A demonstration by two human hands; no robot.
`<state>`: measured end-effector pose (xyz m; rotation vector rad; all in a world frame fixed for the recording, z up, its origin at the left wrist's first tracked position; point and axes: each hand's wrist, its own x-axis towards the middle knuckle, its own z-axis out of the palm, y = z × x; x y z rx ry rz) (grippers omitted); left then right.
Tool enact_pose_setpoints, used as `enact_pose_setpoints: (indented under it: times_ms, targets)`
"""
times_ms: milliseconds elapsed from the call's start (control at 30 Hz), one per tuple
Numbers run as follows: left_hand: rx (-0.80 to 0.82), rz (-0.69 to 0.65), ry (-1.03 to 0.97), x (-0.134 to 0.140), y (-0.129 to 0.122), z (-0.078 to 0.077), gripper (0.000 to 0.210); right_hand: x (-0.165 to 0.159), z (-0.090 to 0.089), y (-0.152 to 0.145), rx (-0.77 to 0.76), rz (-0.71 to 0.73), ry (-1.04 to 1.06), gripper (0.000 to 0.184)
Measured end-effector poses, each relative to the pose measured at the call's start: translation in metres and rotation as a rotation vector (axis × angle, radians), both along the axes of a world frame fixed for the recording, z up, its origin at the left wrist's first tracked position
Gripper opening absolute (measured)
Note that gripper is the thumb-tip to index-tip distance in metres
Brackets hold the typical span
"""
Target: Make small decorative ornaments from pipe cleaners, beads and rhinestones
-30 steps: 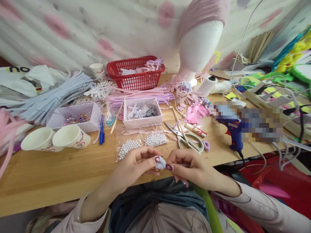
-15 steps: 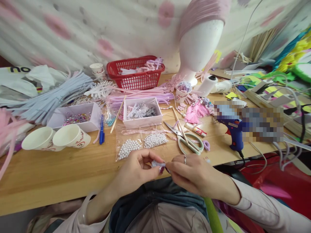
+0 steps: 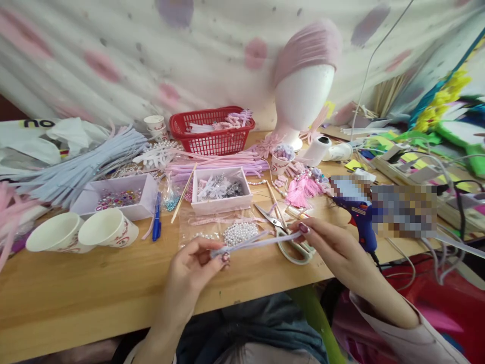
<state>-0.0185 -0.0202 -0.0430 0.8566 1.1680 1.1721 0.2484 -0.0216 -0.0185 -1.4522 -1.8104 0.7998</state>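
My left hand (image 3: 191, 270) pinches a small pale blue fuzzy piece, from which lilac pipe cleaners (image 3: 261, 243) run out to the right. My right hand (image 3: 337, 247) grips the far end of one of these strands between thumb and fingers, so it stretches nearly level between the hands. Beneath the right fingertips lie scissors (image 3: 273, 220) with pale green handles, blades slightly apart, partly hidden. White pearl beads (image 3: 240, 233) in a clear bag rest just behind the strands.
A white box of small parts (image 3: 222, 206), a red basket (image 3: 212, 141) and a foam head (image 3: 303, 98) stand farther back. Paper cups (image 3: 108, 230), a blue pen (image 3: 156, 217) and grey-blue pipe cleaners are at left. A blue glue gun (image 3: 359, 217) with cords stands at right.
My hands, close together before, are now apart and higher over the table. My right hand has moved right and up, and long lilac strands now show between them. The view has tilted up slightly.
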Motion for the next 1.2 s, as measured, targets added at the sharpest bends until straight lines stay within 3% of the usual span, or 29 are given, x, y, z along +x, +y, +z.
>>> enact_pose_setpoints:
  times_ms: [67,167,267,333,433,567,667,767,867,1000,1100,1200]
  targets:
    - [-0.044,0.163,-0.148,-0.004,0.0,-0.008,0.025,0.008,-0.004,-0.002,0.145,-0.046,-0.236,0.019]
    - [-0.088,0.32,-0.292,-0.007,0.001,-0.016,0.031,0.007,-0.02,-0.006,0.221,-0.044,-0.524,0.014]
    - [-0.104,0.367,-0.349,-0.005,-0.001,-0.017,0.032,0.0,-0.033,-0.008,0.294,-0.095,-0.705,0.015]
    - [-0.084,0.363,-0.364,-0.003,-0.004,-0.017,0.031,-0.002,-0.035,-0.006,0.269,-0.11,-0.703,0.016]
    - [-0.061,0.353,-0.371,-0.001,-0.005,-0.019,0.028,0.003,-0.025,0.0,0.037,-0.136,-0.473,0.012]
    - [-0.08,0.297,-0.422,-0.001,-0.003,-0.02,0.03,0.023,-0.005,0.006,-0.463,-0.048,0.258,0.031]
    - [-0.091,0.283,-0.468,0.001,-0.001,-0.018,0.035,0.033,0.0,0.002,-0.759,-0.02,0.741,0.032]
    - [-0.103,0.293,-0.488,0.007,0.0,-0.016,0.039,0.029,-0.008,-0.008,-0.88,-0.066,1.079,0.031]
    - [-0.127,0.299,-0.493,0.015,0.001,-0.012,0.041,0.017,-0.019,-0.016,-0.796,-0.087,1.307,0.035]
    - [-0.138,0.351,-0.483,0.026,0.005,-0.004,0.045,0.01,-0.02,-0.019,-0.598,-0.013,1.354,0.043]
    - [-0.111,0.383,-0.475,0.033,0.008,-0.002,0.042,0.014,-0.01,-0.03,-0.469,0.032,1.045,0.061]
    - [-0.096,0.367,-0.477,0.04,0.008,-0.001,0.039,0.01,-0.006,-0.049,-0.392,-0.028,0.65,0.072]
